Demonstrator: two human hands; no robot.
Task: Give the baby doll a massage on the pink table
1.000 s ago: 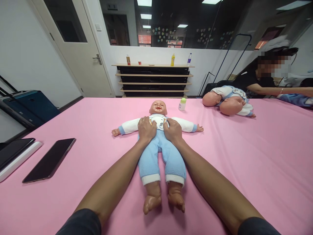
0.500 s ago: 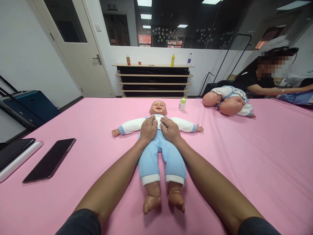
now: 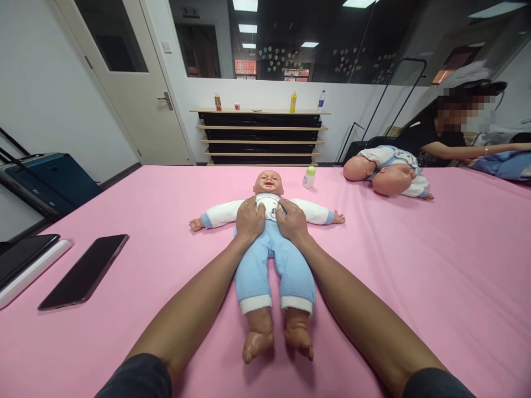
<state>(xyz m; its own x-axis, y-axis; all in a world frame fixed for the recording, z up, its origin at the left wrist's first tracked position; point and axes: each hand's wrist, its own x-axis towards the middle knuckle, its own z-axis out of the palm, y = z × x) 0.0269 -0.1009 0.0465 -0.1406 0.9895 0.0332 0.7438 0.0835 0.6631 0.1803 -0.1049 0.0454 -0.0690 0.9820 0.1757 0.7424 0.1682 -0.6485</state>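
At the far left, a blue suitcase [image 3: 45, 179] is standing beside the pink table [image 3: 145, 204]. On the near left, a phone [image 3: 85, 271] is lying flat, well apart from the arms, probably so that the middle is being left free. There, a doll [image 3: 270, 237] is lying face up, its feet being pointed toward the person and its arms being spread, presumably so that the chest is being reached evenly. One half of its chest is being covered by the left hand [image 3: 249, 219], the fingers being bent against the shirt; whether cloth is being gripped cannot be told. The other half is being matched by the right hand [image 3: 292, 219], similarly bent, its grip equally unclear. To the right of the doll's head, a small bottle [image 3: 309, 177] is standing upright. Farther right, two more dolls [image 3: 392, 179] are lying together, apparently being set aside, near a co-worker [image 3: 446, 145].
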